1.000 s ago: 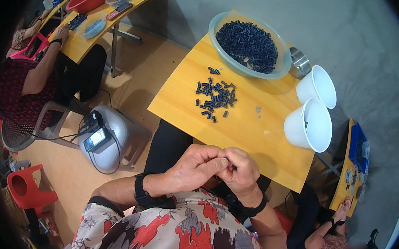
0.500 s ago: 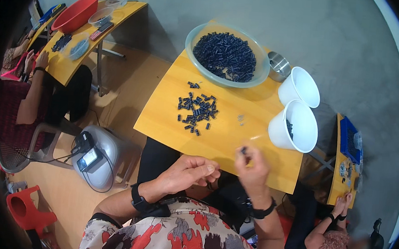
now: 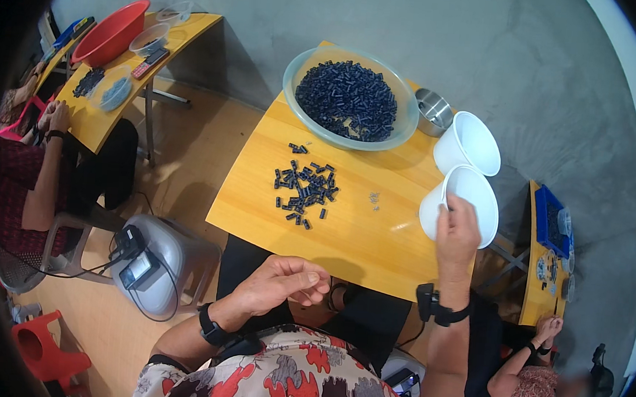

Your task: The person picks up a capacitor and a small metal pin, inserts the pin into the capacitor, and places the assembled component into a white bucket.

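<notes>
My right hand (image 3: 457, 227) reaches over the rim of the nearer white bucket (image 3: 433, 210), fingers bent together and pointing inward. Whatever may be between those fingertips is hidden. In front of the table's near edge, my left hand (image 3: 286, 285) is closed, thumb pressed against curled fingers; I cannot make out anything in it. A loose pile of small dark blue, tube-like pieces (image 3: 305, 192) lies on the table's left half. To its right are a few tiny silvery parts (image 3: 374, 200). Many more dark pieces (image 3: 347, 97) fill a large pale green basin (image 3: 290, 97).
A second white bucket (image 3: 448, 152) stands behind the nearer one, beside a round metal bowl (image 3: 433, 111). Co-workers sit at yellow tables (image 3: 189, 33) on the left and right. A grey stool with a device (image 3: 136, 270) stands at left; a red chair (image 3: 46, 342) lies beyond.
My right hand has moved right and away from me, from above the table's near edge with a dark piece in its fingers to the nearer white bucket. My left hand stays nearly in place.
</notes>
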A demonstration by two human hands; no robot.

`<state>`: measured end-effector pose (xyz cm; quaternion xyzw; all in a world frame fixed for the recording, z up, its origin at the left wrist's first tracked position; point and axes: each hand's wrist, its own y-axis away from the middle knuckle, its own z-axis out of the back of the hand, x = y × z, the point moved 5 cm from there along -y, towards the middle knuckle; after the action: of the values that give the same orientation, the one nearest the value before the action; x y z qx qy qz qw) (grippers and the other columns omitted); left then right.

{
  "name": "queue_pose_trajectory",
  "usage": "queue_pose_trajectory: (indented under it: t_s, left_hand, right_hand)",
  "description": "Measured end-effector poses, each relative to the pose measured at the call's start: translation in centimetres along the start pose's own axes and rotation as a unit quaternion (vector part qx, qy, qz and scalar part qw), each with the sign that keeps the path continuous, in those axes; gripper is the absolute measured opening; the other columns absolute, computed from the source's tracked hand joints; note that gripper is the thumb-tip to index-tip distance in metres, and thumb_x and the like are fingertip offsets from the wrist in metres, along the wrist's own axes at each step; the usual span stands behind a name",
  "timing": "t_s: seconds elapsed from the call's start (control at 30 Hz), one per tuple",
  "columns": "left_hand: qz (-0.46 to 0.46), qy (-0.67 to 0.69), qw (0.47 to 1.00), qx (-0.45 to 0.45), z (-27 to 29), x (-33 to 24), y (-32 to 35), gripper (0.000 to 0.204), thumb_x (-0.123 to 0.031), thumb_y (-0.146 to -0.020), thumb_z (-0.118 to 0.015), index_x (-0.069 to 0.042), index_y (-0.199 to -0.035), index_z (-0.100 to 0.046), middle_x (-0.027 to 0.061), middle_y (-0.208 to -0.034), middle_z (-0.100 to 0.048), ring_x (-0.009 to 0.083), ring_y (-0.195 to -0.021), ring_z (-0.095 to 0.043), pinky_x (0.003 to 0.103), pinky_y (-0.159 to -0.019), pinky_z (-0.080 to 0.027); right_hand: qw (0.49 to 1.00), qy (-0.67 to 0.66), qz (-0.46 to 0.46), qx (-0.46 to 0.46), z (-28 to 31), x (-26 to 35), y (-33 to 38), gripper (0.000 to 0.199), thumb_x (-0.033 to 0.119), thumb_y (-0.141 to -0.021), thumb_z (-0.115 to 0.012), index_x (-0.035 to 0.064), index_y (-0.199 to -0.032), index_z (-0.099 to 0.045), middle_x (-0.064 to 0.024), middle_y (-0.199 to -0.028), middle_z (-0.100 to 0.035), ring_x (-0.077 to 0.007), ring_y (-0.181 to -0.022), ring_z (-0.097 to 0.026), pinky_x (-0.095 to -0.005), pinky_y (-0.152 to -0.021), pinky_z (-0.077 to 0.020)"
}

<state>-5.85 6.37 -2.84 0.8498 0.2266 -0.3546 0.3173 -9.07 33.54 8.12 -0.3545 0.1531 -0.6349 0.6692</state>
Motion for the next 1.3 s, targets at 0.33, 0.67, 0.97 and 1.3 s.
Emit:
queue_pose_trajectory:
  t_s: [0.33,0.67,0.97,1.3]
  left_hand:
    - [-0.019,0.006,1.0,0.006,0.1,-0.6,0.8,0.024,-0.018,-0.092,-0.053,0.0,-0.105,-0.061,0.006,-0.091,-0.065,0.0113,-0.077,-0.061,0.024,-0.068,-0.051]
    - [-0.009,0.028,1.0,0.0,0.8,-0.2,0.8,0.024,-0.017,-0.092,-0.054,0.0,-0.107,-0.061,0.0077,-0.091,-0.066,0.0117,-0.077,-0.062,0.024,-0.069,-0.051]
    - [-0.008,0.026,1.0,-0.008,1.0,-0.4,0.8,0.024,-0.016,-0.092,-0.054,0.0,-0.107,-0.06,0.0074,-0.091,-0.065,0.0115,-0.076,-0.062,0.024,-0.068,-0.052]
    - [-0.099,0.019,0.991,-0.091,1.1,-0.5,0.0,0.025,-0.013,-0.091,-0.054,0.002,-0.111,-0.057,0.0117,-0.096,-0.065,0.0182,-0.081,-0.064,0.029,-0.07,-0.054]
  right_hand:
    - [0.985,-0.121,-0.03,0.115,-8.4,1.4,2.4,0.008,0.003,-0.077,-0.062,0.0043,-0.085,-0.062,-0.0117,-0.08,-0.063,-0.0293,-0.072,-0.062,-0.0347,-0.061,-0.0489]
    - [0.955,-0.177,0.006,0.239,-12.6,8.4,4.7,0.011,0.013,-0.078,-0.063,0.0084,-0.087,-0.063,-0.0083,-0.078,-0.062,-0.0269,-0.07,-0.062,-0.0352,-0.06,-0.0502]
    - [0.967,-0.132,-0.011,0.22,-13.8,8.4,5.5,0.017,0.009,-0.076,-0.065,0.0054,-0.092,-0.063,-0.0103,-0.076,-0.06,-0.0271,-0.067,-0.06,-0.0347,-0.06,-0.0476]
    - [0.834,-0.441,-0.234,0.236,-7.5,9.5,9.2,0.011,0.002,-0.084,-0.059,-0.0012,-0.094,-0.06,-0.0044,-0.087,-0.064,-0.0077,-0.077,-0.058,-0.0234,-0.068,-0.0474]
